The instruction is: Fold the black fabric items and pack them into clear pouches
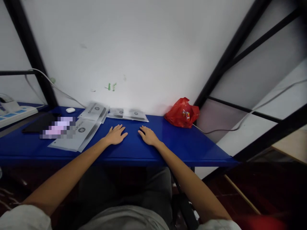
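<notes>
My left hand [116, 135] lies flat on the blue desk [134, 153], fingers spread and holding nothing. Just to its left is a frosted plastic bag [90, 132] with dark printing, and another such bag [94, 110] overlaps its far end. My right hand [149, 136] rests palm down on the desk, fingers stretched out with nothing in them. Beyond both hands, against the wall, lie flat printed bags [135, 115]. A crumpled red plastic bag [181, 113] sits at the back right, apart from my right hand.
At the left are a white earbud case [70, 110], a black tablet-like slab [35, 123] and a white power strip [21, 115]. A blurred-out patch covers something beside the slab. White cables [223, 130] run along both sides. Black metal posts [216, 76] frame the desk.
</notes>
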`<move>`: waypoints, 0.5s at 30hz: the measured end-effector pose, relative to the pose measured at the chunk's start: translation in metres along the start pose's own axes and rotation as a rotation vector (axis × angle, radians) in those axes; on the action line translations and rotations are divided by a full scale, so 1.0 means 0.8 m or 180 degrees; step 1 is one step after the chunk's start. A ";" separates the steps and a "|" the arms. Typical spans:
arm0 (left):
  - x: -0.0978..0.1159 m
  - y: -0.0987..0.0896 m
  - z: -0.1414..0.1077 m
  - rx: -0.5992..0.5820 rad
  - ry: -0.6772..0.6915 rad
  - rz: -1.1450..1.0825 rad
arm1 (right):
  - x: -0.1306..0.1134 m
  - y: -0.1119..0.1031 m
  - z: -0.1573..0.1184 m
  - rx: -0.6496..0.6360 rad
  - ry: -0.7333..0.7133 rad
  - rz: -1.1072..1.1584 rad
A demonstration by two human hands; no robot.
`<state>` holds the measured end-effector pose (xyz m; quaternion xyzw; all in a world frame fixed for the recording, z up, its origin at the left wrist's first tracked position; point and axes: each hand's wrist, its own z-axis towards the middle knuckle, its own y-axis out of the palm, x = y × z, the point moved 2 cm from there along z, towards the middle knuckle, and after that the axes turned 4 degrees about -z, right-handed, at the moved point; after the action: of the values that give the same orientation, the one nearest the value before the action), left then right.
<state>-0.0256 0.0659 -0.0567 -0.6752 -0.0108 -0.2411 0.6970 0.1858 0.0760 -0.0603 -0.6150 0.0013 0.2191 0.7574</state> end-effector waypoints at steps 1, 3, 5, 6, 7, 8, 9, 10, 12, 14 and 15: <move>0.000 0.002 -0.007 0.0028 -0.0024 0.0016 | -0.001 0.001 -0.004 -0.0003 0.0022 -0.0013; 0.002 0.003 -0.015 0.0144 -0.0048 0.0009 | -0.001 0.002 -0.007 0.0067 0.0051 -0.0029; 0.003 0.004 -0.017 0.0225 -0.0054 -0.0014 | 0.000 0.003 -0.007 0.0134 0.0042 -0.0038; 0.004 0.003 -0.017 0.0250 -0.0048 -0.0022 | 0.001 0.003 -0.006 0.0157 0.0029 -0.0045; 0.005 0.003 -0.016 0.0268 -0.0047 -0.0029 | 0.002 0.003 -0.005 0.0169 0.0017 -0.0047; 0.005 0.003 -0.015 0.0280 -0.0047 -0.0036 | 0.003 0.004 -0.004 0.0174 0.0007 -0.0044; 0.005 0.003 -0.015 0.0287 -0.0049 -0.0045 | 0.004 0.004 -0.003 0.0173 0.0010 -0.0037; 0.005 0.003 -0.014 0.0295 -0.0052 -0.0055 | 0.005 0.005 -0.003 0.0171 0.0025 -0.0030; 0.004 0.003 -0.014 0.0322 -0.0048 -0.0069 | 0.006 0.005 -0.003 0.0167 0.0047 -0.0013; 0.003 0.004 -0.014 0.0345 -0.0030 -0.0082 | 0.007 0.005 -0.002 0.0177 0.0069 0.0017; 0.003 0.005 -0.014 0.0356 -0.0023 -0.0086 | 0.007 0.005 -0.002 0.0182 0.0076 0.0035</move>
<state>-0.0256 0.0547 -0.0604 -0.6358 -0.0359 -0.2471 0.7303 0.1902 0.0768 -0.0661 -0.5956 0.0199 0.2158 0.7735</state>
